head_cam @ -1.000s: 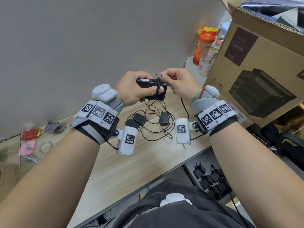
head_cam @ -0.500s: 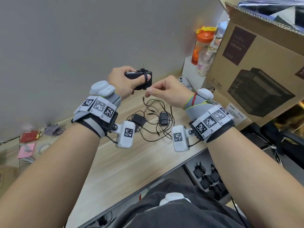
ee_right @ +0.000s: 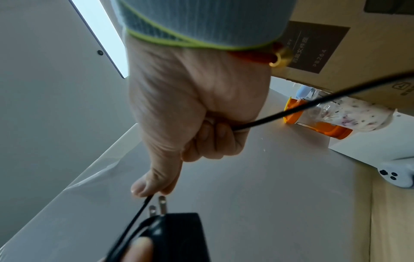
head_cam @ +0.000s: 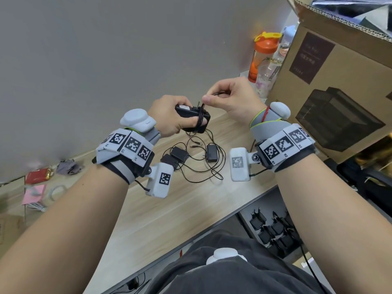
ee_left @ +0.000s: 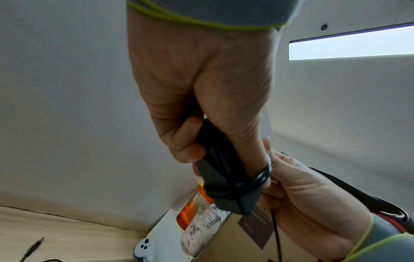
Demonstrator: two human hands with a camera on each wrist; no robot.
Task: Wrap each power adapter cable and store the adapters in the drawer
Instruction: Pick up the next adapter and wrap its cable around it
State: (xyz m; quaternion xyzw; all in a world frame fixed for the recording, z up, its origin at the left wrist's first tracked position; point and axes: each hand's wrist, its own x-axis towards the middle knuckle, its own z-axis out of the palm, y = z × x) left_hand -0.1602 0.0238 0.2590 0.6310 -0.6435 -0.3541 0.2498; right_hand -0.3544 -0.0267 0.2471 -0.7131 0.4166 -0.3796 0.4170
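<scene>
My left hand (head_cam: 169, 117) grips a black power adapter (head_cam: 188, 115) above the wooden desk, thumb pressed over the cable turns around its body (ee_left: 226, 186). Its two metal prongs (ee_right: 158, 206) point up. My right hand (head_cam: 231, 100) pinches the black cable (ee_right: 291, 109) between thumb and fingers just above the prongs, with the rest running through its fist. Three more black adapters (head_cam: 179, 153) lie on the desk (head_cam: 169, 209) below in a tangle of loose cables. An open drawer (head_cam: 244, 217) at the lower right holds several wrapped adapters (head_cam: 273, 230).
A big cardboard box (head_cam: 339, 81) stands at the right on the desk. An orange bottle (head_cam: 263, 56) and a clear bottle (head_cam: 269, 75) stand by the wall, near a white controller (ee_right: 398, 175). Red, pink and grey bits (head_cam: 38, 177) lie far left.
My left hand has brought the adapter down and right again. My right hand has risen above the prongs, drawing the cable up over the adapter for another turn.
</scene>
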